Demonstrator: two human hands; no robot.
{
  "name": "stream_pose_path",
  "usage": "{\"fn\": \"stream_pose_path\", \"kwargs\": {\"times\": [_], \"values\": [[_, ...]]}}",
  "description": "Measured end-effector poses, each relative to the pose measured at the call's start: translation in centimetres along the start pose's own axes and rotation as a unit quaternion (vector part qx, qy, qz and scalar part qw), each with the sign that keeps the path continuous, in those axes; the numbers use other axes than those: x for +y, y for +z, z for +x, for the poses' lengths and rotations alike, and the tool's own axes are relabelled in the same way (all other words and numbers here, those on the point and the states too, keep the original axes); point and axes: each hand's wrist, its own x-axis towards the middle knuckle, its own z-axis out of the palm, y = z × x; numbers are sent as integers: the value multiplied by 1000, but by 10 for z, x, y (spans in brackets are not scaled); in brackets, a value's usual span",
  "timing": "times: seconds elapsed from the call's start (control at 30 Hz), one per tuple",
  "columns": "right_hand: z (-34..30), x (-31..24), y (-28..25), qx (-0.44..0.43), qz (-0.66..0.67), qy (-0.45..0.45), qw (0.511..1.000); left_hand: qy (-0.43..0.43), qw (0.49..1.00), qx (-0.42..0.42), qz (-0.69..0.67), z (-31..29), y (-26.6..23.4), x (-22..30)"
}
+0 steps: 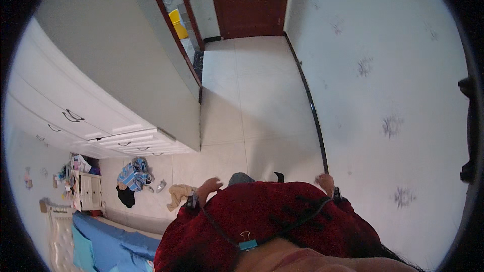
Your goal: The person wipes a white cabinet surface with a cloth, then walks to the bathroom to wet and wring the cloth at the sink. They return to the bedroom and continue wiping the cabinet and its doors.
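My left hand [209, 185] hangs beside my red velvety garment [267, 206], with nothing in it and its fingers loosely apart. It is nearest to a tan cloth [180, 196] on the floor, though not touching it. On the other side, my right hand [324, 179] is held low near the wall's dark skirting. Nothing shows in its loosely bent, partly visible fingers. Both wrists wear dark bands. A dark cord with a teal binder clip [248, 244] lies across my chest.
Rumpled blue striped clothing [135, 175], a black cloth [125, 196] and a pale shoe [161, 186] lie on the floor at left. Beyond are a cluttered white nightstand [91, 191], a blue-covered bed [116, 236] and a white wardrobe [101, 111]. A brown door [249, 2] stands ahead; a patterned wall [373, 95] runs along the right.
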Motion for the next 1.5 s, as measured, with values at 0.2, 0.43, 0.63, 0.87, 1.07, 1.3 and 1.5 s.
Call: {"fn": "stream_pose_path", "kwargs": {"times": [0.2,0.43,0.63,0.87,1.07,1.3,1.5], "values": [[277,-118,-157,42,170,-43,984,-628,671,72,-388,-24,-2,-104],[423,-167,-191,-140,176,17,974,-293,917,78,260,77,-123,-246],[532,-123,-213,-138,-18,-13,990,-411,879,240,-34,268,-315,-392],[747,-96,-258,-126,-24,-3,992,-454,719,338,-404,428,-484,-436],[1043,-195,-385,-47,-163,-174,970,-487,870,62,40,419,-470,-465],[1278,-441,-475,-58,160,-164,972,-713,556,278,-323,411,-405,-573],[1343,-594,-452,-117,-31,-274,954,-644,649,277,-297,477,-544,-679]]}}
